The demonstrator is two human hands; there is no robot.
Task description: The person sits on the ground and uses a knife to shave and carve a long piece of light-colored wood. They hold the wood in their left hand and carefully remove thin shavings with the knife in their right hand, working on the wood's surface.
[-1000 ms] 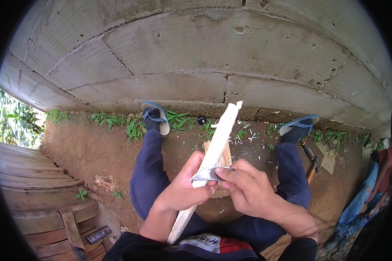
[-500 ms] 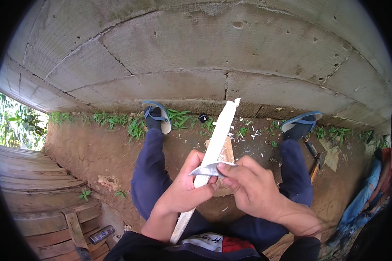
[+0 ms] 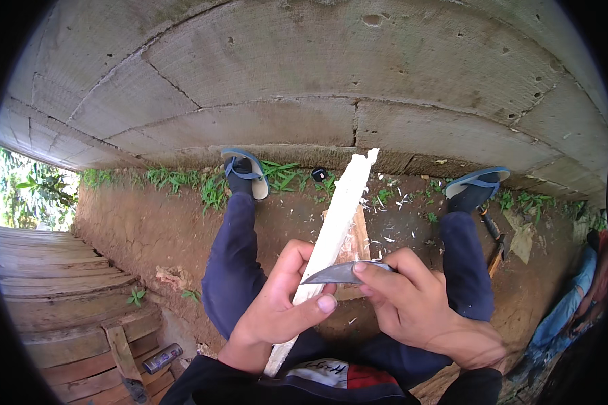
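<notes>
A pale, peeled wooden stick [image 3: 341, 209] slants up and away from my lap, its far end ragged. My left hand [image 3: 284, 300] is wrapped round its lower half, thumb along the right side. In my right hand [image 3: 412, 297] is a knife, its handle hidden in the grip. The knife's curved grey blade [image 3: 341, 273] lies across the stick just above my left thumb, its tip pointing left. Beneath the stick a wooden block [image 3: 356, 236] rests on the ground between my legs.
Light shavings [image 3: 402, 201] are strewn on the dirt ground. A hammer-like tool [image 3: 496, 243] lies beside my right leg. Ahead rises a concrete block wall [image 3: 270, 81]. At left are wooden planks [image 3: 61, 270] and a can [image 3: 162, 358]; at right, blue cloth [image 3: 564, 297].
The blade has shifted slightly down and right along the stick, and its angle has turned a little. My left thumb has straightened out. The whole view has moved slightly.
</notes>
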